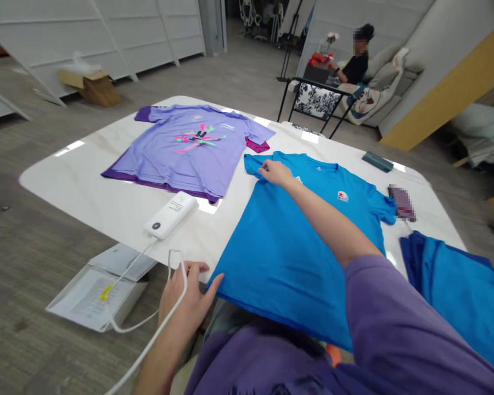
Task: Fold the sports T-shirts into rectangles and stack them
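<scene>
A bright blue T-shirt (288,241) lies spread front up on the white table, its neckline away from me and its hem at the near edge. My right hand (278,173) reaches across it and pinches the cloth by the left sleeve, fingers closed. At the hem's left corner is my left hand (189,291), thumb and fingers apart, the thumb touching the corner. A white cable (170,318) passes over that hand and wrist. Left of the blue shirt lies a lilac T-shirt (185,148) with a colourful print, over darker purple cloth.
A white power bank (173,214) sits near the table (78,192) edge. Folded blue clothes (465,280) lie at right, near a blurred phone-like item (402,203) and a dark case (377,161). Beyond stand a chair (316,101) and a seated person (356,60). An open box (102,285) is below.
</scene>
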`<state>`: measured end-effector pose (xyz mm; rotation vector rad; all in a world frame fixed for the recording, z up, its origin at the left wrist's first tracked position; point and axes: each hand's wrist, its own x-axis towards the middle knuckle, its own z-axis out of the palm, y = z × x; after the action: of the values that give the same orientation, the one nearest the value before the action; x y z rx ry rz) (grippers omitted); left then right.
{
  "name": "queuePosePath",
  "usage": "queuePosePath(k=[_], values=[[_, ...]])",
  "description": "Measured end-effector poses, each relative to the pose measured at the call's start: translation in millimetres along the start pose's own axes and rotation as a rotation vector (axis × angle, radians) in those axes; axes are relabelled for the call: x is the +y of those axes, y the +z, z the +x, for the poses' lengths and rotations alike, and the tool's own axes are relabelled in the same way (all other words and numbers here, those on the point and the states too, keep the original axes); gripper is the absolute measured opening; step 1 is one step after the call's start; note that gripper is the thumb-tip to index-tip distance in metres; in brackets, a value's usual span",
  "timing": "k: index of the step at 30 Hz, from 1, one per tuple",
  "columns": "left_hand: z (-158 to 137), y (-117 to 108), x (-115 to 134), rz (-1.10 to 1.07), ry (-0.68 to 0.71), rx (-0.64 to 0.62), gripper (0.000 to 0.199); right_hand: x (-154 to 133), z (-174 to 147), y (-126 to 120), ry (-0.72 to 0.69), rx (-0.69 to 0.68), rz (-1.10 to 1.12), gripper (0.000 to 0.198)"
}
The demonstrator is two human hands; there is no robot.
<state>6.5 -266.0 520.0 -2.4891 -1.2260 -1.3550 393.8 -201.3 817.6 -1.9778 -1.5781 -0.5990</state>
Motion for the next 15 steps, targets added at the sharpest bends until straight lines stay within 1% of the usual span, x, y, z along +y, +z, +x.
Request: queuePosePath(k=[3,6,7,9,11,13,15], values=[[-7,-1,1,-0.015,0.014,-0.031,0.036,-39,51,18,0.105,0.026,0.008,0.056],[-6,2,3,-0.096,0.046,-0.084,0.028,-58,84,32,0.200,0.034,-0.001,0.072],[-6,3,4,-0.128,0.048,-0.097,0.026,-61,91,36,0.216,0.028,-0.015,0.070],[-5,6,5,-0.213,0.042,-0.109,0.024,-63,101,40,0.222,0.017,-0.045,0.058],[-4,8,10,-0.356,0.034,-0.110,0.023,-60,105,39,0.196,0.029,-0.046,0.046],[-3,6,18,-0.531,0.040,-0.089,0.022,-52,106,32,0.161,0.059,0.003,0.040],[-2,2,32,-0.673,0.071,-0.047,0.019,-40,104,20,0.154,0.107,0.083,0.040]])
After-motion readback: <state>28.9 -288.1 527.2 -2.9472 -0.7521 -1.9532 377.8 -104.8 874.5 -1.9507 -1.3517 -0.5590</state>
